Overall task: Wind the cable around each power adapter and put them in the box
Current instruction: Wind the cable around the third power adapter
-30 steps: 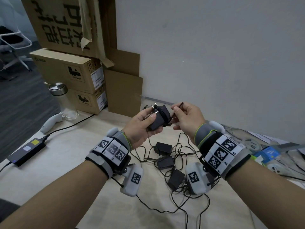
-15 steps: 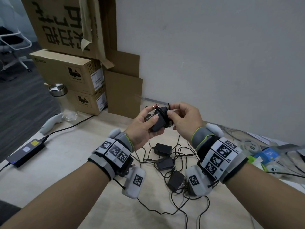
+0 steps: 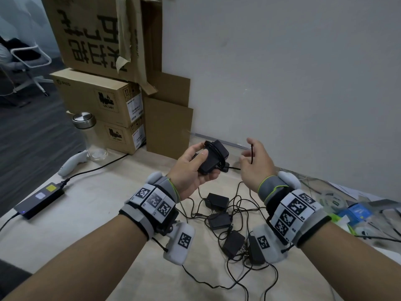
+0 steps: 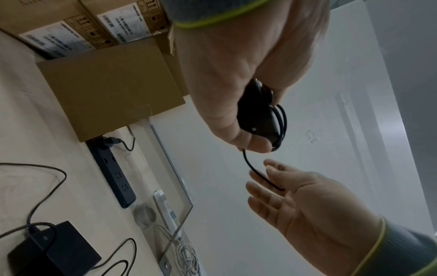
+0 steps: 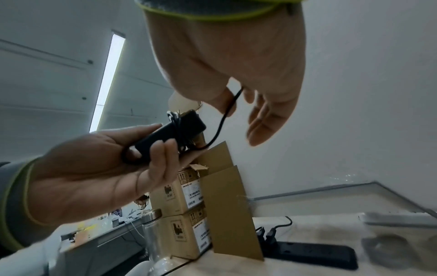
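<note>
My left hand (image 3: 191,170) grips a black power adapter (image 3: 213,157) above the table, thumb on top, with several turns of its thin black cable round the body. The same adapter (image 5: 170,134) shows those loops in the right wrist view. A short free length of cable (image 5: 222,119) runs from it to my right hand (image 3: 256,161), a little to the right. That hand pinches the cable end (image 3: 251,153) between thumb and forefinger, with the other fingers nearly straight. Three more adapters (image 3: 217,200) (image 3: 219,220) (image 3: 233,243) lie in tangled cables on the table below my hands.
Stacked cardboard boxes (image 3: 95,98) and a cardboard sheet (image 3: 169,124) stand at the back left against the wall. A glass jar (image 3: 89,135), a white controller (image 3: 71,164) and a laptop power brick (image 3: 39,199) lie left. A black power strip (image 4: 113,171) sits by the wall; clutter (image 3: 351,211) fills the right.
My right hand has drawn away to the right from the adapter, taking the cable end with it. The left hand has turned the adapter flatter and lowered it slightly.
</note>
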The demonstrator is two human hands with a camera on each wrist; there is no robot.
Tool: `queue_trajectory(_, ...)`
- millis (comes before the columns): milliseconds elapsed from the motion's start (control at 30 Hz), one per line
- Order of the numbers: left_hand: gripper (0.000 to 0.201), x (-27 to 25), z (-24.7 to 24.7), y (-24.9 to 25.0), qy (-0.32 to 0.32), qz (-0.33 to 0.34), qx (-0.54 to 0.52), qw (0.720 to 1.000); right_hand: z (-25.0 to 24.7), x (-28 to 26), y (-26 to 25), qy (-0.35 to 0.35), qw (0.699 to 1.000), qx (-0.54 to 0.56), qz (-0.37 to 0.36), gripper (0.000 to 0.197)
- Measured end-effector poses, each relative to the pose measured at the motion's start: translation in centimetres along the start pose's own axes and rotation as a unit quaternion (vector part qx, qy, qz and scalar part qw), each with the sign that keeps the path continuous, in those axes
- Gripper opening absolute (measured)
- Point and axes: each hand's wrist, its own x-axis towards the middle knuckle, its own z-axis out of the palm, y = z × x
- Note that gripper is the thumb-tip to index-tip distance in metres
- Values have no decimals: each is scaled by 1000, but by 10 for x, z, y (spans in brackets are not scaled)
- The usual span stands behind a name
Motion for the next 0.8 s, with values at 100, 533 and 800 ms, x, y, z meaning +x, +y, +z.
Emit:
queue_trajectory(100, 28, 0, 2, 0, 2, 5, -11, 1000, 2, -7, -6, -51, 984, 160, 59, 48)
queue_trajectory(533, 36, 10, 9, -11, 116, 178, 218, 953, 13, -36, -25, -132, 976, 110, -134, 14)
queue_trajectory(800, 38, 4, 6, -5, -10, 75, 86, 993, 13, -33, -29, -36, 982, 100, -155, 15)
